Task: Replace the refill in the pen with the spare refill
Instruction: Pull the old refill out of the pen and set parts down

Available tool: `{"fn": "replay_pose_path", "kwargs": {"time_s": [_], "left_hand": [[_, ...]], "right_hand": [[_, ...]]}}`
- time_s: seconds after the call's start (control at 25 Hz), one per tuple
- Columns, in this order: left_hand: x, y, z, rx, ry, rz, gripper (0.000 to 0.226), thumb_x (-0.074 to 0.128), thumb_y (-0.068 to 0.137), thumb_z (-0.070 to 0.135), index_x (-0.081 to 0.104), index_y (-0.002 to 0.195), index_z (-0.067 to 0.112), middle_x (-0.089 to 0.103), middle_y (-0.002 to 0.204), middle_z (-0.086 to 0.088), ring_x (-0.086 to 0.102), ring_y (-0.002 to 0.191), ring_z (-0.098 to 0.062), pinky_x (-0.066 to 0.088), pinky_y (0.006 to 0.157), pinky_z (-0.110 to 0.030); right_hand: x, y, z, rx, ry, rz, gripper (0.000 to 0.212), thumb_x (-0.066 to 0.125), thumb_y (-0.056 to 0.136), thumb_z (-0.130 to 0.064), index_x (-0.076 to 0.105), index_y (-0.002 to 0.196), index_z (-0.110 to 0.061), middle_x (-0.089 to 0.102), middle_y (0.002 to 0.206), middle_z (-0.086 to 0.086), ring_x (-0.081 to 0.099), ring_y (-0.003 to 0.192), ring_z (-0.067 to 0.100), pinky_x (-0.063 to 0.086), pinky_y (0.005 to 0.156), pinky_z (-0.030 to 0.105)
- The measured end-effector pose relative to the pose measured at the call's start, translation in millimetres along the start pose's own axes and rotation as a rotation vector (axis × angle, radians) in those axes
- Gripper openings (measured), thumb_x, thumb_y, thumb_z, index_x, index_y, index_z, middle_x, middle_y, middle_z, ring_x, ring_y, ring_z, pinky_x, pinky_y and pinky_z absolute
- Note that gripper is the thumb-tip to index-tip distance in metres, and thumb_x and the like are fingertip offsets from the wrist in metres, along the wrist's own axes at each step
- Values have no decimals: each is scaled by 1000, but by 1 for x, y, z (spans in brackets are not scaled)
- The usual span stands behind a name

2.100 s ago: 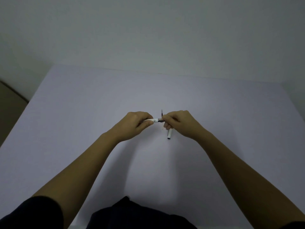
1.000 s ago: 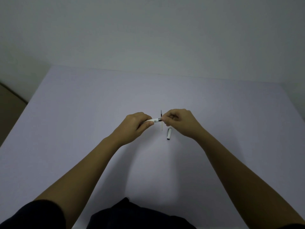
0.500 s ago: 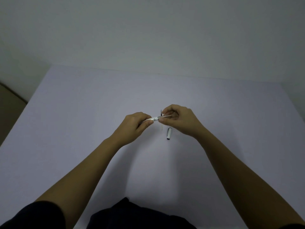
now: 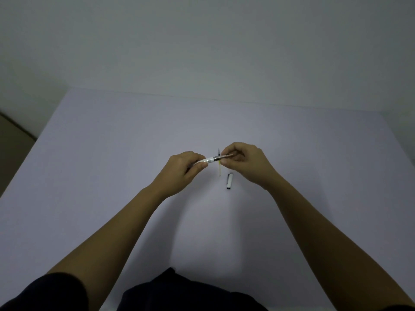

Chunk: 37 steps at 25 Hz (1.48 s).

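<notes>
My left hand (image 4: 183, 170) grips the white pen barrel (image 4: 207, 160), held level above the table. My right hand (image 4: 243, 163) pinches the thin refill (image 4: 225, 156) that sticks out of the barrel's right end. On the table just behind and below the pen lies a second thin refill (image 4: 219, 169), dark at its far tip and yellowish along its length. A white pen cap (image 4: 229, 180) with a dark end lies on the table to the right of that refill, near my right wrist.
The pale table (image 4: 112, 153) reaches to a plain wall at the back. Its left edge drops off to a darker floor (image 4: 11, 140). My dark clothing (image 4: 179, 292) shows at the bottom.
My right hand has lifted off the pen cap and drawn rightwards, so a length of refill now shows outside the barrel. The cap and the other refill lie uncovered on the table.
</notes>
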<state>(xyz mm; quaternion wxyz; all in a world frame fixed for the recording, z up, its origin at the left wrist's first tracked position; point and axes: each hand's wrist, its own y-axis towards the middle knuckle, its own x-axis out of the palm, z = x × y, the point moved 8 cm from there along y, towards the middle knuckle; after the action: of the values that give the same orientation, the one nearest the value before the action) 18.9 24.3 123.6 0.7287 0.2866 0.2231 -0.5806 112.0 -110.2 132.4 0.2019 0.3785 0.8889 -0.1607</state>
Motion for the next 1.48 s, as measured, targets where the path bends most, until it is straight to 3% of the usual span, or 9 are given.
{"fn": "replay_pose_path", "kwargs": {"time_s": [0.12,0.24,0.44,0.6,0.72,0.88,1.04,1.2,1.48], "left_hand": [[0,0,-1,6,-16,9,19,52,93,27,66,93,14,52,68,16,50,69,5,36,62,-5],[2,0,-2,8,-23,2,19,52,93,27,66,94,15,52,68,17,50,69,6,36,62,-5],[4,0,-14,-105,-127,49,15,53,93,29,66,92,21,54,65,17,49,61,1,36,56,-7],[7,-11,-29,-265,-346,97,17,53,92,35,62,79,35,54,62,16,40,53,-2,33,52,-12],[9,-18,-38,-328,-376,119,16,51,92,38,64,82,34,56,70,9,43,61,-11,38,59,-25],[8,-18,-41,-368,-407,166,17,51,92,37,66,85,32,58,71,8,44,62,-10,39,60,-25],[12,-15,-47,-377,-391,164,15,52,91,37,65,85,34,58,71,8,44,60,-10,39,57,-23],[33,0,-63,-427,-385,112,15,53,91,39,65,84,35,58,68,12,44,60,-10,39,59,-26],[29,0,-66,-405,-369,115,13,54,91,37,64,83,37,58,67,14,44,58,-11,39,58,-27]], "right_hand": [[-4,-1,2,23,-17,64,12,69,78,-35,69,83,-24,70,73,-10,66,67,-1,50,65,10],[-6,0,2,11,-33,89,2,69,79,-26,68,78,-27,70,75,-6,65,69,4,49,69,16],[-11,5,8,27,318,63,17,72,78,-16,63,87,-28,69,87,-3,67,74,3,52,70,14],[-18,10,21,81,569,189,12,70,80,-17,67,79,-28,67,79,-9,64,73,4,52,71,15],[-26,17,41,112,719,294,12,65,84,-14,67,89,-25,67,80,-6,62,78,6,52,75,15],[-16,15,100,343,514,375,35,68,82,-13,59,115,-7,66,88,3,59,75,13,51,78,26],[0,-1,156,519,123,417,29,74,76,-19,63,100,-6,70,94,11,60,75,17,49,76,29],[18,1,198,618,47,379,21,72,77,-15,65,95,-6,72,93,13,60,73,15,45,69,25],[26,6,196,511,25,376,16,72,77,-15,64,89,-6,68,84,10,61,69,16,46,67,21]]}}
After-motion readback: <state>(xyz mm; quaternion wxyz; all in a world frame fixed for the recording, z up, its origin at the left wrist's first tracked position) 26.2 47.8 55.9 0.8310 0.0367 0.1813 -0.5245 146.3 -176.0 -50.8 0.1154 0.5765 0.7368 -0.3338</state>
